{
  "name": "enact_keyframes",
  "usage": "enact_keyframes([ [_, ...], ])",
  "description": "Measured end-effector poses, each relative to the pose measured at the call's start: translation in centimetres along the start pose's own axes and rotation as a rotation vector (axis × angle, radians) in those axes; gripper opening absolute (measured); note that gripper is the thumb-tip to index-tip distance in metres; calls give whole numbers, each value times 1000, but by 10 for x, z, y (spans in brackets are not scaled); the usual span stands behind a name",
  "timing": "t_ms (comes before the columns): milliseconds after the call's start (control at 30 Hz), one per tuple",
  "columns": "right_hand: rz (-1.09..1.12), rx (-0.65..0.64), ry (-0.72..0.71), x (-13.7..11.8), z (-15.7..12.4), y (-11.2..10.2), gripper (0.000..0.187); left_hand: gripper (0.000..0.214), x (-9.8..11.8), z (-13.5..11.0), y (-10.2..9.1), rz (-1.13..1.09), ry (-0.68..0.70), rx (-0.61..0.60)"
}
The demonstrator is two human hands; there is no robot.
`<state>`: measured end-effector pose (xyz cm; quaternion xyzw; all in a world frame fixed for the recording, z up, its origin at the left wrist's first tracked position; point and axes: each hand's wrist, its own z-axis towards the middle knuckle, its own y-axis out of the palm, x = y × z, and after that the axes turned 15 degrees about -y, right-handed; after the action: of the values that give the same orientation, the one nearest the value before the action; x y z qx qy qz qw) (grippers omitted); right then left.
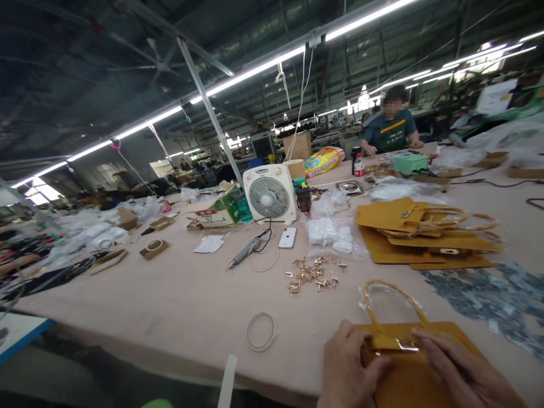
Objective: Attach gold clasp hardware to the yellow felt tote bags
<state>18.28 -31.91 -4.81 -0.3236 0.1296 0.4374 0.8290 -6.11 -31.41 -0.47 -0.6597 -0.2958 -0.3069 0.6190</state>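
A mustard-yellow handbag (408,385) with a looped handle lies at the table's near right edge. Clear wrapping clings to part of the handle (389,286). My left hand (351,365) is closed on the bag's left side, thumb and fingers gripping the end of its strap. Across the front, my right hand (461,365) has its fingers closed against the strap, at the right end of a shiny metal clasp plate (407,344). The fingers partly cover the strap, and the bag's lower part runs out of the picture.
Beyond the bag lie several gold metal fittings (312,273), a phone (288,238), an electric screwdriver (244,253) and a fan (271,194). Stacked yellow bags (425,235) and grey pieces (484,303) are to the right. A tape roll (260,332) lies left; a person (391,127) sits across.
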Motion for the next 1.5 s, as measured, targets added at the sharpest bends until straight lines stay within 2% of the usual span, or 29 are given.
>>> enact_keyframes([
  [100,68,-120,-157,-25,22,24,27,37,0,1,-1,-54,-11,-11],
  [200,114,-159,-222,-39,35,42,25,39,-4,1,1,-133,-8,22],
  [300,176,-196,-188,-47,42,53,27,31,-6,0,3,-170,18,55],
  [400,233,-226,-136,-51,47,62,28,22,-5,0,1,-243,111,51],
  [533,266,-226,-42,-55,52,74,29,32,-3,2,-5,-312,252,-36],
  [633,277,-267,41,-59,61,80,33,37,-2,3,-6,-291,258,-78],
  [800,330,-307,135,-62,76,84,35,39,-5,4,-1,-215,161,43],
  [1000,397,-283,154,-66,77,90,38,22,-7,-10,-6,-221,75,233],
  [1100,421,-303,155,-74,79,98,42,21,-18,-21,-19,-298,89,394],
  [1167,445,-360,135,-83,81,106,42,21,-33,-28,-35,-289,80,541],
  [1267,515,-485,47,-102,84,125,35,26,-65,-38,-66,-150,22,771],
  [1333,561,-571,-5,-116,84,141,32,31,-87,-43,-88,-38,-23,865],
  [1400,580,-630,-20,-129,83,159,35,35,-105,-47,-105,53,-79,882],
  [1500,544,-657,-1,-145,81,187,42,41,-120,-53,-119,133,-137,800],
])
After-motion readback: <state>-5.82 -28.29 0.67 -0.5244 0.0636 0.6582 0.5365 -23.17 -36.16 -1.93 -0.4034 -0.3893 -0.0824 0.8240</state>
